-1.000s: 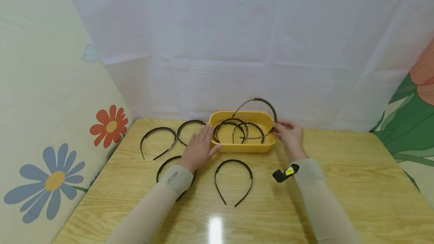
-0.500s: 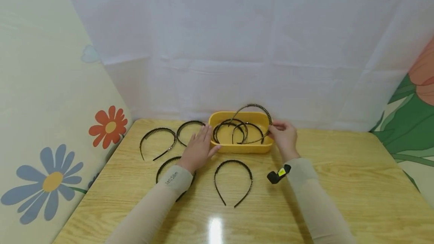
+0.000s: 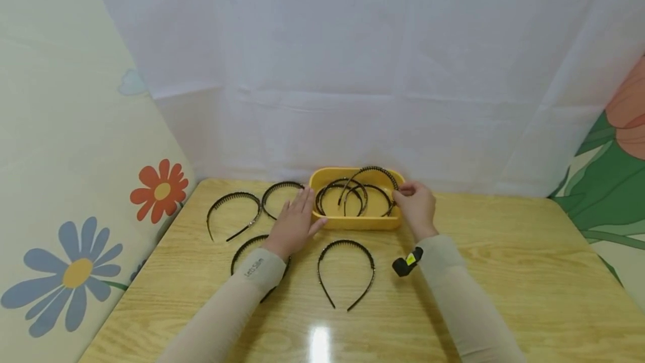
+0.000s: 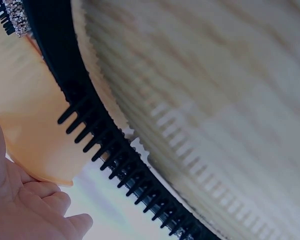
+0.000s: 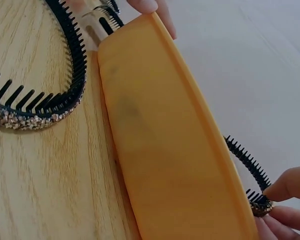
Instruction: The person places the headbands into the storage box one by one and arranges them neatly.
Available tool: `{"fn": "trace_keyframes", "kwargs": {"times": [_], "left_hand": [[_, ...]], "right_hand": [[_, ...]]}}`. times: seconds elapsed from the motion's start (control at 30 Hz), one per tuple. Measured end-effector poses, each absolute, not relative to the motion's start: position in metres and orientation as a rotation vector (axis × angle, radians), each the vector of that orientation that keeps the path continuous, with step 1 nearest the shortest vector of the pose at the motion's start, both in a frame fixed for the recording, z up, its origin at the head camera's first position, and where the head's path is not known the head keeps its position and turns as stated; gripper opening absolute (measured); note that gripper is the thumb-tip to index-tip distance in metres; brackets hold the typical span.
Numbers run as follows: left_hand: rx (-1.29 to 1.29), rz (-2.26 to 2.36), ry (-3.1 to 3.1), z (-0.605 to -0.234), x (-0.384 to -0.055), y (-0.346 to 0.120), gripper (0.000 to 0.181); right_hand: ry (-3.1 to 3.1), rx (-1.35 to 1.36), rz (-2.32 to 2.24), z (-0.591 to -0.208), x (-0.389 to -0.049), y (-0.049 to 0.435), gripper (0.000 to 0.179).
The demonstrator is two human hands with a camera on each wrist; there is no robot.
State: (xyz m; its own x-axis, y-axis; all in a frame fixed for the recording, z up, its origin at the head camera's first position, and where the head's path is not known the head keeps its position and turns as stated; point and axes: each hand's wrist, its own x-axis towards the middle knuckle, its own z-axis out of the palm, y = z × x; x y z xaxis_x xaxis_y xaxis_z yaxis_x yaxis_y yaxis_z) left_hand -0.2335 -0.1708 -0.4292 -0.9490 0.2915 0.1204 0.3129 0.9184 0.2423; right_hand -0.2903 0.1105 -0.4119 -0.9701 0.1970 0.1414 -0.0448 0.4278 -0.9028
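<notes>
My right hand (image 3: 417,206) pinches a black toothed headband (image 3: 375,168) at the right end of a yellow plastic bin (image 3: 360,223). The held headband slants down into the bin; in the right wrist view my fingertips (image 5: 290,182) grip its glittery, toothed band (image 5: 250,162) just beyond the rim. Several other headbands lie overlapping inside. At the bin's left end rests my left hand (image 3: 292,226), fingers extended along the rim and thumb by the front wall. Beneath that wrist lies another headband (image 3: 247,245), partly hidden by the sleeve.
On the wooden table (image 3: 504,273), one headband (image 3: 234,195) lies at the left, another headband (image 3: 282,185) beside the bin, and a third headband (image 3: 346,242) in front of it. A white cloth (image 3: 322,71) hangs behind the table; flowered panels flank it.
My right hand has moved left and slightly down, lowering the held headband from above the rim further into the bin. My left hand has stayed at the bin's left end.
</notes>
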Motion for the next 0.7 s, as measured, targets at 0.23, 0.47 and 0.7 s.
{"fn": "trace_keyframes", "kwargs": {"times": [0.23,0.47,0.7], "left_hand": [[-0.479,-0.405,-2.996,-0.4266,-0.2321,-0.1695,0.081],[-0.477,-0.401,-2.995,-0.4306,-0.2351,-0.1698,0.081],[-0.469,-0.395,-2.989,-0.4315,-0.2359,-0.1702,0.081]], "right_hand": [[-2.509,-0.123,1.501,-0.4098,-0.2902,0.1104,0.024],[-2.560,-0.077,1.427,-0.4091,-0.2912,0.1110,0.026],[-2.607,-0.028,1.374,-0.4089,-0.2897,0.1111,0.027]]}}
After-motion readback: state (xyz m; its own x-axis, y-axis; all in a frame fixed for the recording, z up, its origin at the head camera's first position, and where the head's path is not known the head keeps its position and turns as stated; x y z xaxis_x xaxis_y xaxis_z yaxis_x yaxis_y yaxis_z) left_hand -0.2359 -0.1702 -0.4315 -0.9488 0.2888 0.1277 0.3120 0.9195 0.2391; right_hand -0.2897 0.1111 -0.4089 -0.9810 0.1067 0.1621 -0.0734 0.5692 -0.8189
